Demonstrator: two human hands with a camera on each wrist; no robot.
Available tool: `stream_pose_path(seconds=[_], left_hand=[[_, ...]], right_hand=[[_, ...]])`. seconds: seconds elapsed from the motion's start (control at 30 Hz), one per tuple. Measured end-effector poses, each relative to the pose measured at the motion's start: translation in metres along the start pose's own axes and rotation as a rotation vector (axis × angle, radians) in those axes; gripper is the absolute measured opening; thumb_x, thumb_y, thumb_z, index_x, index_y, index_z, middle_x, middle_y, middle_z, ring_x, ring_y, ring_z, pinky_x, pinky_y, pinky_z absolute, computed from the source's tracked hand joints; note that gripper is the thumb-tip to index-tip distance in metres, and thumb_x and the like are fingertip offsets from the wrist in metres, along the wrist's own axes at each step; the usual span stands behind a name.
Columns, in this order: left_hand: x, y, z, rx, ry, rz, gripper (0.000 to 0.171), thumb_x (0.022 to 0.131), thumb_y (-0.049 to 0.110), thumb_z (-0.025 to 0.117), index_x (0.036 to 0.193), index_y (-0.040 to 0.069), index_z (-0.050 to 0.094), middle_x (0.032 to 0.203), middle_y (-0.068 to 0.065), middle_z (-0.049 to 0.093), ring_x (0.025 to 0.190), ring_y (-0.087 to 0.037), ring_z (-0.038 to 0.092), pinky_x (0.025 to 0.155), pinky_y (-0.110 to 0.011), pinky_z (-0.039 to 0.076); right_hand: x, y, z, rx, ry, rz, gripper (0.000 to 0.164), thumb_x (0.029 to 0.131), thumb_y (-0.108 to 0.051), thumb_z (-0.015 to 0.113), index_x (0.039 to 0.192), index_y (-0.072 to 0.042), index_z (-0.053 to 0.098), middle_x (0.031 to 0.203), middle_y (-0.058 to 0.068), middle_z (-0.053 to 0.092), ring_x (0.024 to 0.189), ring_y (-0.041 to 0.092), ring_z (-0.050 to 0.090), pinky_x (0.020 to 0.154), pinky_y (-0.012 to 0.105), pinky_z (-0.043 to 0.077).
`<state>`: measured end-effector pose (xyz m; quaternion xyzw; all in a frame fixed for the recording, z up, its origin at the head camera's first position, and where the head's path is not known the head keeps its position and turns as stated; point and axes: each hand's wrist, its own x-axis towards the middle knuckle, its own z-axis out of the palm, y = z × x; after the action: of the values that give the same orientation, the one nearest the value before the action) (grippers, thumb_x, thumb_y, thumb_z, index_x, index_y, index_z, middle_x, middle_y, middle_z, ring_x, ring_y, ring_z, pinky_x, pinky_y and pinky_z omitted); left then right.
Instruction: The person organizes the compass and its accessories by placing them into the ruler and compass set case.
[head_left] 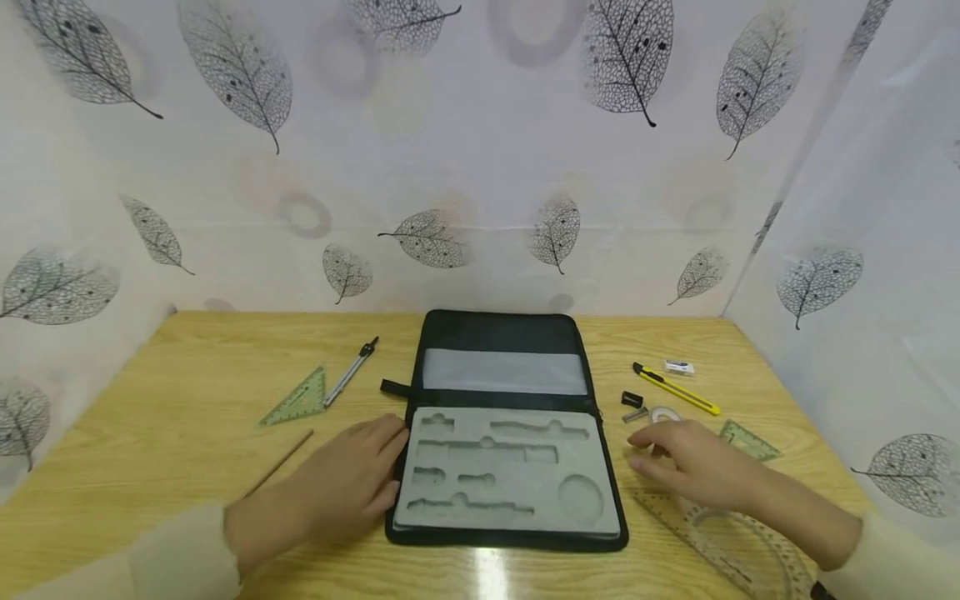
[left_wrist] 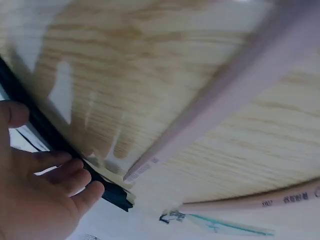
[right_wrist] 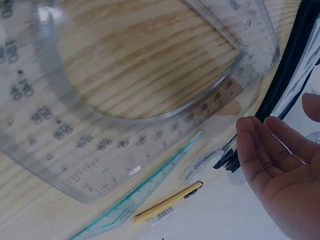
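An unfolded black zip case (head_left: 504,325) lies on the table, its grey foam tray (head_left: 510,492) showing several vacant cutouts. My left hand (head_left: 352,475) rests against the case's left edge; in the left wrist view, its bent fingers (left_wrist: 75,182) touch the black border. My right hand (head_left: 693,462) hovers just right of the case, fingers loosely curved and holding nothing. Beneath and beside it lie a clear protractor (right_wrist: 75,130), a round white item (head_left: 663,412), a small metal piece (head_left: 635,414) and a small black block (head_left: 632,399).
Left of the case lie a pair of compasses (head_left: 351,375), a green set square (head_left: 303,398) and a pencil (head_left: 281,462). To the right are a yellow utility knife (head_left: 678,389), an eraser (head_left: 678,367) and another set square (head_left: 750,442). Leaf-patterned cloth (head_left: 480,167) hangs behind the table.
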<state>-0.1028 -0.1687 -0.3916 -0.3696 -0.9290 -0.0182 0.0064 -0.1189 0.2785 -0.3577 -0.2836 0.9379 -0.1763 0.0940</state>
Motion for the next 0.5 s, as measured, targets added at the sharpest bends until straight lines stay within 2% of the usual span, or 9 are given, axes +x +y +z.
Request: stream_pose_path(seconds=[0.13, 0.27, 0.37, 0.5], left_hand=[[-0.009, 0.002, 0.006, 0.077, 0.032, 0.037, 0.057, 0.1, 0.032, 0.048, 0.143, -0.006, 0.048, 0.15, -0.02, 0.046, 0.142, -0.034, 0.042, 0.112, -0.05, 0.04], [-0.015, 0.004, 0.013, 0.105, 0.137, 0.057, 0.06, 0.099, 0.032, 0.05, 0.146, -0.005, 0.044, 0.153, -0.019, 0.043, 0.143, -0.032, 0.04, 0.113, -0.048, 0.039], [-0.016, 0.005, 0.015, 0.116, 0.189, 0.076, 0.062, 0.099, 0.034, 0.05, 0.148, -0.004, 0.041, 0.155, -0.017, 0.041, 0.144, -0.03, 0.04, 0.112, -0.046, 0.038], [-0.017, 0.006, 0.013, 0.098, 0.159, 0.08, 0.064, 0.101, 0.038, 0.047, 0.15, -0.003, 0.038, 0.157, -0.016, 0.038, 0.146, -0.028, 0.037, 0.114, -0.046, 0.036]], right_hand=[[-0.005, 0.0, 0.0, -0.012, -0.013, 0.023, 0.038, 0.099, -0.034, 0.06, 0.116, -0.001, 0.07, 0.109, 0.008, 0.073, 0.087, 0.01, 0.068, 0.075, 0.03, 0.059], [-0.009, 0.001, 0.0, -0.024, -0.013, 0.029, 0.037, 0.099, -0.034, 0.061, 0.115, -0.001, 0.07, 0.108, 0.007, 0.073, 0.086, 0.009, 0.068, 0.075, 0.031, 0.059], [-0.011, 0.001, -0.001, -0.024, -0.015, 0.03, 0.038, 0.099, -0.034, 0.06, 0.116, -0.001, 0.07, 0.109, 0.008, 0.073, 0.087, 0.009, 0.068, 0.076, 0.032, 0.059], [-0.014, 0.002, -0.004, -0.031, -0.043, 0.043, 0.042, 0.1, -0.037, 0.059, 0.117, 0.0, 0.069, 0.113, 0.01, 0.072, 0.089, 0.012, 0.069, 0.077, 0.034, 0.06]])
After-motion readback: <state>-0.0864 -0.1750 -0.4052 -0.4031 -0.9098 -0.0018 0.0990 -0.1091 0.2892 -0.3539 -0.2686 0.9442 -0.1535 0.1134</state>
